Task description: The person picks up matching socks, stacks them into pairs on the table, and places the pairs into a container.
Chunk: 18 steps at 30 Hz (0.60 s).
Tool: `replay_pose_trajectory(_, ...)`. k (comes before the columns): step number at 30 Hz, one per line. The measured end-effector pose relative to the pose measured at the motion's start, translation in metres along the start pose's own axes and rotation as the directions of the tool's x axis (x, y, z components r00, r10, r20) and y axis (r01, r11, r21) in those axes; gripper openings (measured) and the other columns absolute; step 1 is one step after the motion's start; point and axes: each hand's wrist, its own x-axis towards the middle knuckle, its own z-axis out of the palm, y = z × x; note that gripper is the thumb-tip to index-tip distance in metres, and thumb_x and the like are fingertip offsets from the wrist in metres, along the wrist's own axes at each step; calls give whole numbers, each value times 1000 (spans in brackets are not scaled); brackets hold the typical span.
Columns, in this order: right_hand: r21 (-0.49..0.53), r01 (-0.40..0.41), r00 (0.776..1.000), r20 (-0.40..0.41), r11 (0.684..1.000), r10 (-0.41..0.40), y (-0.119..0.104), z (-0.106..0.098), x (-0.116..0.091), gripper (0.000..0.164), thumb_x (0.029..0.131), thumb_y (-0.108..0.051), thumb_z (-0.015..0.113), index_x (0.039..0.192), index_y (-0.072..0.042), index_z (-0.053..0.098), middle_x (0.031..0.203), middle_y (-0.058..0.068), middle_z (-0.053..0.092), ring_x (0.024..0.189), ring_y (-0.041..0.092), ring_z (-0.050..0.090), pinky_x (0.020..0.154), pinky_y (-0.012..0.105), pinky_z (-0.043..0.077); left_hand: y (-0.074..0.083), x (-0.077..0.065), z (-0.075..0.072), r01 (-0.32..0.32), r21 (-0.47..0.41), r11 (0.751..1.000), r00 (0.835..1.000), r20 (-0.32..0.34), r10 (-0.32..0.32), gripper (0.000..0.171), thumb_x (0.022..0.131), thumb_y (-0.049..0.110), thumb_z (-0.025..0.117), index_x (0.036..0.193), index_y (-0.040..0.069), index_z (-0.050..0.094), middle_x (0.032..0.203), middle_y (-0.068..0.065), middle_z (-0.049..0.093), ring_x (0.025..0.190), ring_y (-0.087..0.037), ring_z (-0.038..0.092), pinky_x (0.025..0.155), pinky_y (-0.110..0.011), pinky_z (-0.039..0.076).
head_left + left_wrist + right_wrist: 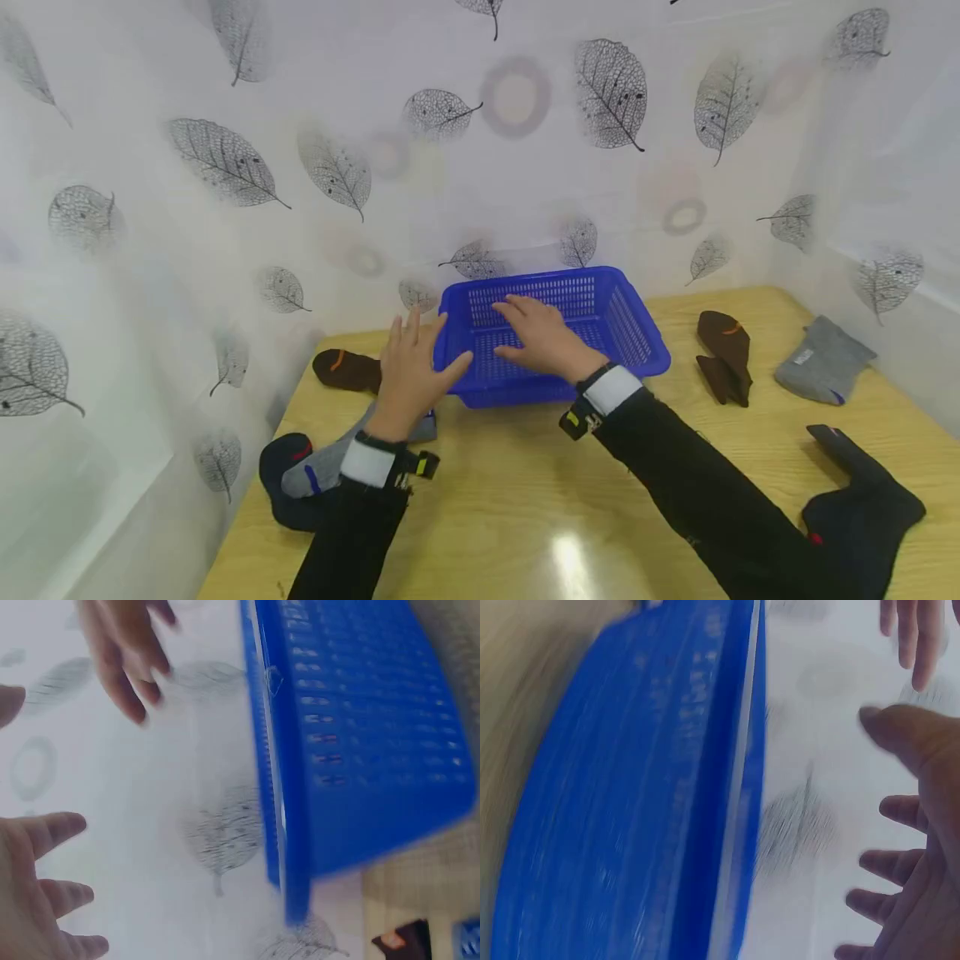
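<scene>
A blue plastic basket (630,325) with slotted walls stands at the back of the wooden table. My left hand (416,375) is held up by its left end, fingers spread and thumb out. Over the basket's near side, my right hand (546,337) hovers with its fingers loosely extended. Both palms face inward, and neither hand holds anything. In the left wrist view the basket's side (375,735) appears beside the spread left fingers (56,832). The right wrist view shows the basket wall (615,795) blurred, apart from the right thumb (900,731).
On the left lie a brown sock (345,370), a grey sock (322,467) and a black sock (281,492). To the right are another brown sock (723,350), a folded grey sock (825,362) and a black sock (862,508). A leaf-patterned curtain (480,183) hangs behind the table.
</scene>
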Motion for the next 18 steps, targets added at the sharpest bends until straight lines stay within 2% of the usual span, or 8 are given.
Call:
replay_pose_trajectory(2,8,119,991,-56,993,-119,-20,9,-1,60,83,-36,59,133,-10,37,134,11,36,123,27,32,99,43,25,-14,-24,-4,-27,7,1000,1000,-6,27,65,79,56,53,128,13,47,138,-17,31,125,-38,24,92,-58,25)
replay_pose_trajectory(4,31,242,967,-89,970,-239,-43,18,-1,50,84,-29,59,127,-8,45,127,8,45,117,22,41,96,35,31,-29,-46,-7,-15,19,1000,999,28,15,56,79,46,59,119,9,55,128,-16,45,116,-34,40,88,-52,34)
replay_pose_trajectory(6,83,332,942,-68,939,-327,-66,30,-2,41,84,-25,58,122,-9,50,119,4,51,109,17,47,91,29,36,-45,-65,-10,24,59,998,996,83,-29,47,77,38,64,112,7,60,115,-14,55,102,-30,52,80,-45,43)
replay_pose_trajectory(8,172,375,925,-13,911,-379,-86,44,0,35,85,-23,57,118,-10,54,115,1,55,104,13,50,86,25,39,-61,-79,-11,90,112,990,984,145,-106,40,77,32,67,108,7,63,105,-11,61,88,-26,59,67,-40,47)
replay_pose_trajectory(10,237,364,921,53,901,-386,-101,61,5,31,86,-22,56,116,-11,57,112,0,57,100,11,53,82,22,42,-77,-87,-12,143,180,973,968,179,-175,36,74,27,70,104,7,65,94,-9,64,74,-23,60,56,-37,46)
replay_pose_trajectory(12,240,338,923,106,910,-371,-112,80,13,30,86,-23,57,114,-12,59,109,-2,59,97,9,54,79,21,43,-92,-91,-11,180,239,954,952,203,-230,31,72,25,72,97,8,67,83,-7,64,63,-19,58,48,-34,42)
replay_pose_trajectory(15,147,301,933,160,942,-323,-121,106,27,27,84,-21,59,110,-12,61,104,-3,60,93,9,55,77,22,43,-111,-95,-7,231,273,934,928,225,-295,26,69,23,74,90,9,68,76,-5,64,58,-19,56,47,-36,42)
replay_pose_trajectory(18,46,273,935,224,961,-276,-128,128,37,20,82,-18,62,101,-13,62,96,-2,61,87,11,56,73,24,44,-125,-101,-3,277,274,921,903,253,-347,19,67,20,75,81,10,67,72,-5,62,57,-21,56,48,-38,43)
